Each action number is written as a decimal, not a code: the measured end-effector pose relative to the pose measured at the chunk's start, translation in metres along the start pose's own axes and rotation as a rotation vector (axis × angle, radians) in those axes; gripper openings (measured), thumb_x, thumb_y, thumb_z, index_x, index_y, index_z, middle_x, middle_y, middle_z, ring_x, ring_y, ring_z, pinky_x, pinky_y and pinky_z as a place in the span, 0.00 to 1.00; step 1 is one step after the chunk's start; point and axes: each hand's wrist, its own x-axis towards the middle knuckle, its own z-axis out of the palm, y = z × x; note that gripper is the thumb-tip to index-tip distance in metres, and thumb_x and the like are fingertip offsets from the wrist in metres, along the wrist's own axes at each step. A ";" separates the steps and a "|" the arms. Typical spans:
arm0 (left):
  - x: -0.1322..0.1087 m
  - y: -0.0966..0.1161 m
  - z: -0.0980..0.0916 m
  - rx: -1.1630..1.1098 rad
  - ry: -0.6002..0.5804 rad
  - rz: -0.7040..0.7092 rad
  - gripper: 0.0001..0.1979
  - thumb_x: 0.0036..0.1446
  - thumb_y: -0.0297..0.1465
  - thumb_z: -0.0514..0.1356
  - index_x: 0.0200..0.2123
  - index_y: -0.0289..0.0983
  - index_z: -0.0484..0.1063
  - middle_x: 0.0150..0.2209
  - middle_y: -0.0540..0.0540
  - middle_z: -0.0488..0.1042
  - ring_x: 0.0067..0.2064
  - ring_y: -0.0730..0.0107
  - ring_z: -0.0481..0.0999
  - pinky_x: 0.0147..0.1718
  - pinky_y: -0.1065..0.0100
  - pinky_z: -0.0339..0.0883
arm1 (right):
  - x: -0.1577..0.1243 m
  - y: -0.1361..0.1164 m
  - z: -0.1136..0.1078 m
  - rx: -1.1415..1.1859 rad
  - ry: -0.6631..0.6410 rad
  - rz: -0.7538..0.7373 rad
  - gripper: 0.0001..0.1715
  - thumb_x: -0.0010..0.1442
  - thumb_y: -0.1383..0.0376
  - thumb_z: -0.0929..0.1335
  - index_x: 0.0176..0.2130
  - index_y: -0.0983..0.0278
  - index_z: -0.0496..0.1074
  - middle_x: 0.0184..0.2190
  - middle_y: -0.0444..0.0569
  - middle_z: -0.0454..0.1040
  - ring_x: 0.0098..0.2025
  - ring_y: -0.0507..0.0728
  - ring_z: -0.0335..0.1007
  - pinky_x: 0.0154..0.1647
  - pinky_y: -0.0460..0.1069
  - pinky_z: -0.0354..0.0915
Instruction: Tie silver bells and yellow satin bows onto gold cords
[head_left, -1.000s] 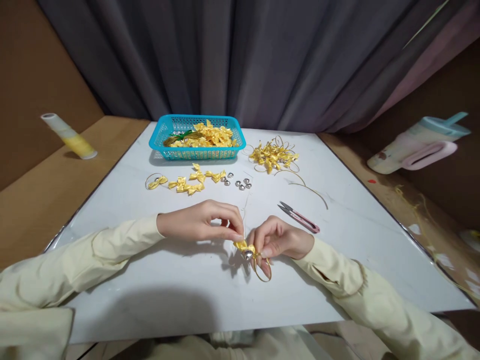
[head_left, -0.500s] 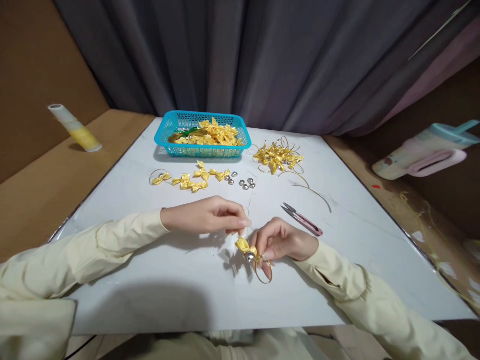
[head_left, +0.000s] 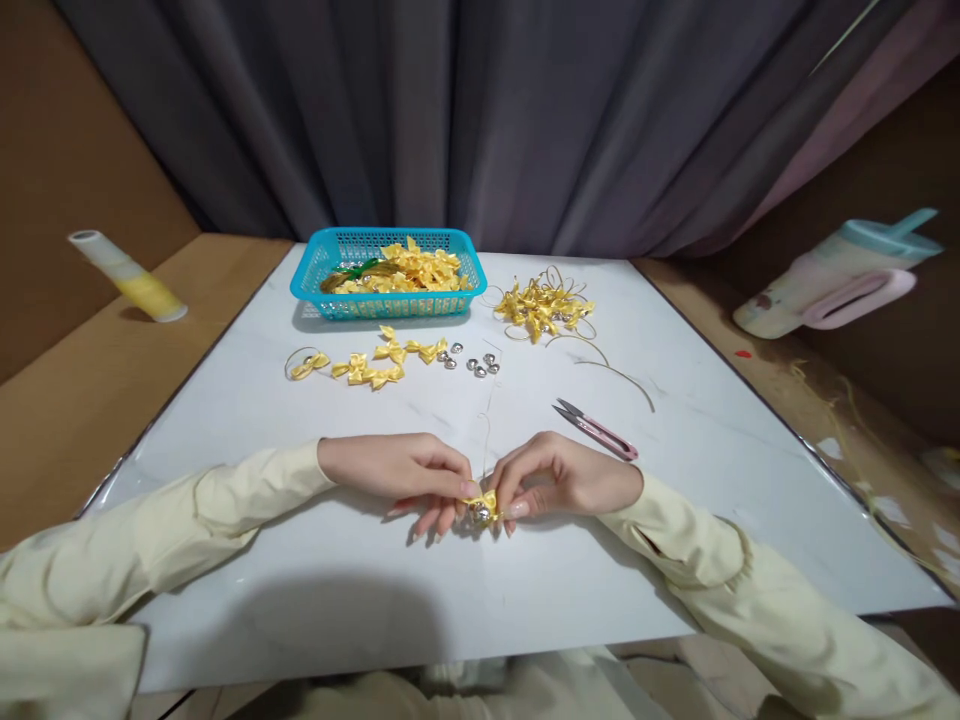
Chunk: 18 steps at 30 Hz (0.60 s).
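Between my two hands, just above the white tabletop, is a yellow satin bow with a silver bell at its middle. My left hand pinches the bow's left side between thumb and finger, its other fingers hanging below. On the right side, my right hand grips the bow with thumb and forefinger. A thin thread runs up from the bow across the table. The gold cord loop on this bow is mostly hidden by the fingers.
Pink-handled thread snips lie beyond my right hand. Loose yellow bows and silver bells lie ahead, before a blue basket of bows. A pile of corded bows is at back right. A tumbler stands far right.
My left hand has come down from the thread and now pinches the bow's left side. The bow has turned between my hands, and its gold loop no longer shows plainly. The view shifted slightly.
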 end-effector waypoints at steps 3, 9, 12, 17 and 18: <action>0.003 -0.006 0.000 -0.057 0.000 0.031 0.14 0.60 0.39 0.53 0.30 0.34 0.65 0.23 0.50 0.72 0.19 0.79 0.70 0.12 0.79 0.55 | 0.000 0.000 -0.001 -0.040 0.008 0.010 0.12 0.56 0.64 0.68 0.31 0.73 0.72 0.30 0.53 0.73 0.32 0.52 0.70 0.37 0.49 0.67; 0.008 -0.017 0.002 -0.088 0.140 0.133 0.15 0.59 0.40 0.53 0.28 0.33 0.64 0.22 0.49 0.72 0.18 0.78 0.69 0.12 0.79 0.57 | -0.003 -0.008 -0.005 -0.133 0.058 -0.011 0.06 0.55 0.68 0.67 0.31 0.71 0.73 0.42 0.55 0.71 0.40 0.52 0.69 0.45 0.49 0.64; 0.008 -0.022 0.005 0.096 0.287 0.205 0.14 0.60 0.37 0.51 0.29 0.32 0.65 0.22 0.49 0.71 0.18 0.79 0.67 0.14 0.79 0.58 | -0.012 -0.019 -0.010 -0.206 0.054 0.054 0.06 0.55 0.70 0.67 0.31 0.70 0.74 0.50 0.55 0.67 0.47 0.54 0.67 0.51 0.51 0.61; 0.006 -0.029 0.011 0.878 0.606 0.567 0.11 0.61 0.30 0.49 0.34 0.32 0.69 0.23 0.47 0.72 0.23 0.75 0.69 0.23 0.75 0.63 | -0.027 -0.033 -0.016 -0.289 0.038 0.125 0.07 0.56 0.67 0.68 0.33 0.68 0.76 0.51 0.53 0.67 0.53 0.55 0.63 0.54 0.50 0.57; 0.006 -0.030 0.012 0.992 0.623 0.638 0.11 0.61 0.29 0.48 0.36 0.32 0.69 0.25 0.45 0.73 0.25 0.73 0.71 0.24 0.74 0.64 | -0.028 -0.035 -0.015 -0.297 0.033 0.120 0.07 0.56 0.66 0.68 0.33 0.68 0.76 0.52 0.53 0.66 0.53 0.55 0.63 0.54 0.50 0.57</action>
